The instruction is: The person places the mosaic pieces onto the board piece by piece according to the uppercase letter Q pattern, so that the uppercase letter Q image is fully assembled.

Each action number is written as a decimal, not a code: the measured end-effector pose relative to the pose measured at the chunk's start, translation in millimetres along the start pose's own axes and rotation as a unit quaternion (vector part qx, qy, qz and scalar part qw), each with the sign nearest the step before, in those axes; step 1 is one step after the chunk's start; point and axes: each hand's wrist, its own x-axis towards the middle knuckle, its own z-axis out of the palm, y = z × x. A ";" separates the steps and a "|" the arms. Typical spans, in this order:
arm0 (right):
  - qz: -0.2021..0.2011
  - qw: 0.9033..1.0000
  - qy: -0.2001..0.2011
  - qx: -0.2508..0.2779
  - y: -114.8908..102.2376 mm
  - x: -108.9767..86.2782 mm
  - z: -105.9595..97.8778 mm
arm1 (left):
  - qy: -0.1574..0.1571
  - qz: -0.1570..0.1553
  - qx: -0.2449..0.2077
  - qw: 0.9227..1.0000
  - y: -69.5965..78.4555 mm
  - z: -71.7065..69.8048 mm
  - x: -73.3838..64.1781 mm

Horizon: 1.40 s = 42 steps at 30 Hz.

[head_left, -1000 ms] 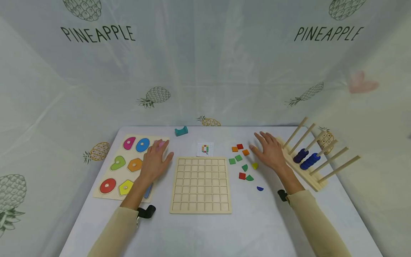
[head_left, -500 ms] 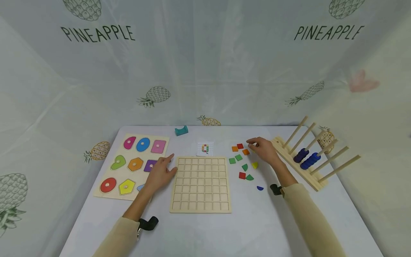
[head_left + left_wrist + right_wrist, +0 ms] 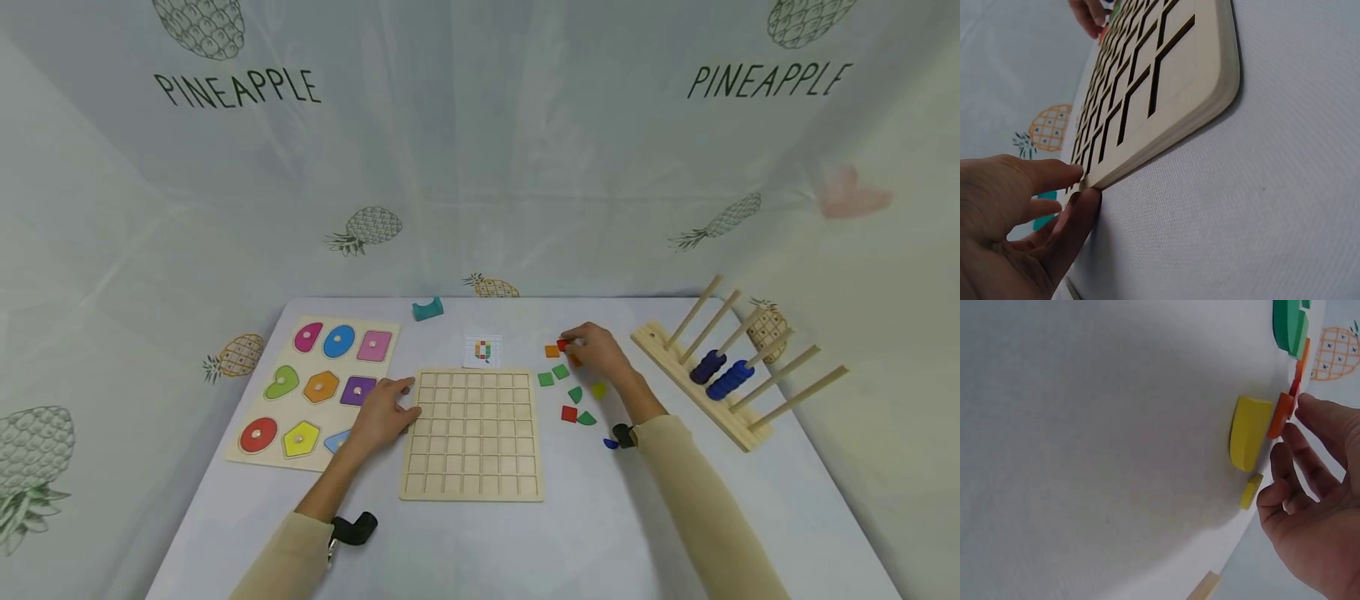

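Note:
Centred on the white table is a wooden grid board (image 3: 471, 492). My left hand (image 3: 381, 415) touches its left edge with thumb and forefinger; the left wrist view shows the thumb (image 3: 1060, 176) over the rim and a finger against the side. My right hand (image 3: 600, 352) has its fingertips at a red square tile (image 3: 562, 344), partly covering it. Beside it in the right wrist view lies an orange tile (image 3: 1280, 416). Whether the fingers grip the red tile is unclear. A printed pattern card (image 3: 482, 352) lies behind the board.
Several green, red, yellow and blue tiles lie right of the board, including a green square (image 3: 545, 379). At left is a shape puzzle (image 3: 247, 457). A wooden peg stand (image 3: 746, 435) with dark blue beads stands at right. A teal block (image 3: 428, 310) sits at the back.
My left hand has come off the shape puzzle, down and right onto the grid board's edge. My right hand has moved left from near the peg stand to the red tile, its fingers drawing together.

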 end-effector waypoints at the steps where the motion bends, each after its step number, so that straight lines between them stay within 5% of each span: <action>1: 0.002 1.000 0.000 -0.008 -0.8 0.3 0.9 | 0.000 0.000 -0.003 1.000 -0.3 0.6 0.1; 14: -0.001 1.000 0.017 -0.014 -4.4 -0.2 3.9 | -0.006 -0.050 -0.050 0.997 1.3 1.0 -0.6; 25: 0.015 0.999 0.024 0.027 -1.8 -2.0 4.9 | 0.002 -0.056 -0.058 0.997 3.5 1.9 -2.3; 42: -0.031 0.995 0.049 0.080 -18.5 -10.4 -1.3 | 0.007 -0.060 -0.051 0.997 4.3 2.6 -3.1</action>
